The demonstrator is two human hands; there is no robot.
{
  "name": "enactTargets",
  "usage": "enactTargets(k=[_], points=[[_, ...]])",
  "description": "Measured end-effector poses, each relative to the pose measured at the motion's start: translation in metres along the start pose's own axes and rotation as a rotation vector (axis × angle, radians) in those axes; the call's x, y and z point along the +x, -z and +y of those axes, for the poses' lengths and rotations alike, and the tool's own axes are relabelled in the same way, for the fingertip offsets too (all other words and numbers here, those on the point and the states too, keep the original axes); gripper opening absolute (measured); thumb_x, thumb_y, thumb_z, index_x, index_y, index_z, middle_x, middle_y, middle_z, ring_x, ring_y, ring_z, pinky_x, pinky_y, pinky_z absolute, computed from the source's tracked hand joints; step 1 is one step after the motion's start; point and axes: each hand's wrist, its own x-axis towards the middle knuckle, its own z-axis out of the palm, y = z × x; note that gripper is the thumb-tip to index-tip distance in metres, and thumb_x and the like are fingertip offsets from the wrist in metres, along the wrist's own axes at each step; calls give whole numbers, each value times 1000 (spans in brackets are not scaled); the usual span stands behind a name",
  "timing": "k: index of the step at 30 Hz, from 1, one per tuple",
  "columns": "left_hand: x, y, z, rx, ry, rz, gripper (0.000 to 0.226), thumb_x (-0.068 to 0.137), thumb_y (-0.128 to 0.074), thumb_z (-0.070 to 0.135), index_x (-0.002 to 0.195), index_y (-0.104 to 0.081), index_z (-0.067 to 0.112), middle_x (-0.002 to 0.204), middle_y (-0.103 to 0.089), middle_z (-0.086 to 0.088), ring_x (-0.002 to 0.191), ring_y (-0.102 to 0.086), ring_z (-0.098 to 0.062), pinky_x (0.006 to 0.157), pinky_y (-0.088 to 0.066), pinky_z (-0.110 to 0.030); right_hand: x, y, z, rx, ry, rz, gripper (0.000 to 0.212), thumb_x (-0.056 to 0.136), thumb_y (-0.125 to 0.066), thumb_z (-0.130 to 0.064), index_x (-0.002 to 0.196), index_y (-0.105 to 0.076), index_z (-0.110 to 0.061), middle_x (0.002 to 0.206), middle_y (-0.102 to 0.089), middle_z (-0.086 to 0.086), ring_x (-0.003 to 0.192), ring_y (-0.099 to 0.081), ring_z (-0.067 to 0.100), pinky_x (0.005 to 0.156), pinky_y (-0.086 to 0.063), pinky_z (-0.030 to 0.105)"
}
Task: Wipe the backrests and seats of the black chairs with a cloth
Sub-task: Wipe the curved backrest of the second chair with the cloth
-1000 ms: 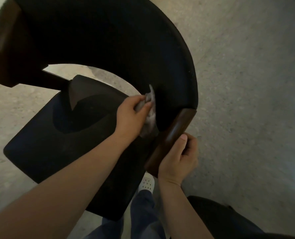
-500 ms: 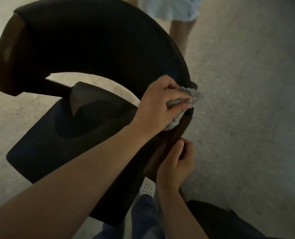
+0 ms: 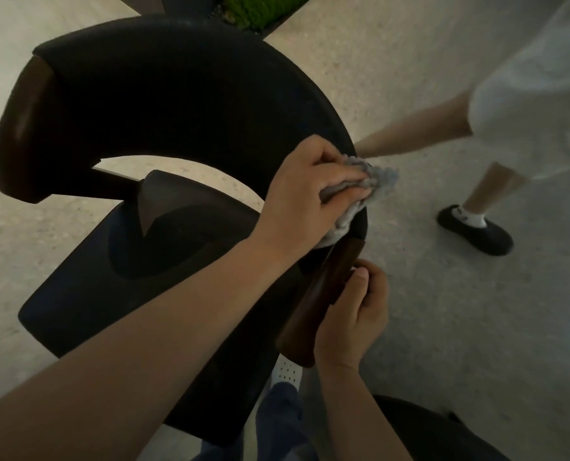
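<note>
left grip [image 3: 306,194] pinches cloth [image 3: 381,178] on backrest [image 3: 177,94] | right grip [image 3: 353,321] clasps armrest [image 3: 323,294] | passer-by [image 3: 526,104] beside

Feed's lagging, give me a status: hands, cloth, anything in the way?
Status: left hand grips cloth, pressed on black backrest, right end. The right hand holds wooden armrest. Passer-by's leg close beside the chair.

Matt black padded backrest [image 3: 183,94], smooth glossy brown wooden arm end [image 3: 323,294], fluffy grey cloth [image 3: 376,178], rough speckled floor [image 3: 443,327]
</note>
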Motion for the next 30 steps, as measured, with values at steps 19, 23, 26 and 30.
enactTargets(k=[19,23,26,30], points=[[-21,-6,-21,6,438,228,12,93,-62,26,98,-62,16,104,-55,-4,83,-47,8,80,-36,-2,3,-7,6,-70,9,-6,34,95,-34,-50,99,-58,-26,83,-59,-5,72,-57,12,62,-46,22],[-6,-17,-10,-76,327,202,28,89,-66,41,108,-62,21,112,-47,2,99,-50,-7,88,-46,-17,3,-6,4,-83,6,-4,27,94,-33,-50,97,-55,-34,81,-60,-10,72,-58,9,60,-46,15],[-4,-27,-13,-66,275,212,25,88,-67,39,104,-65,20,112,-51,0,102,-49,-14,89,-49,-35,3,-7,4,-88,14,3,30,94,-32,-49,97,-56,-30,79,-59,-10,71,-57,8,58,-44,14],[-3,-31,-17,-116,274,259,13,88,-68,31,93,-65,19,104,-52,4,96,-52,-13,85,-47,-26,3,-8,7,-106,18,7,35,94,-32,-50,98,-57,-26,80,-59,-8,70,-56,8,60,-46,20]])
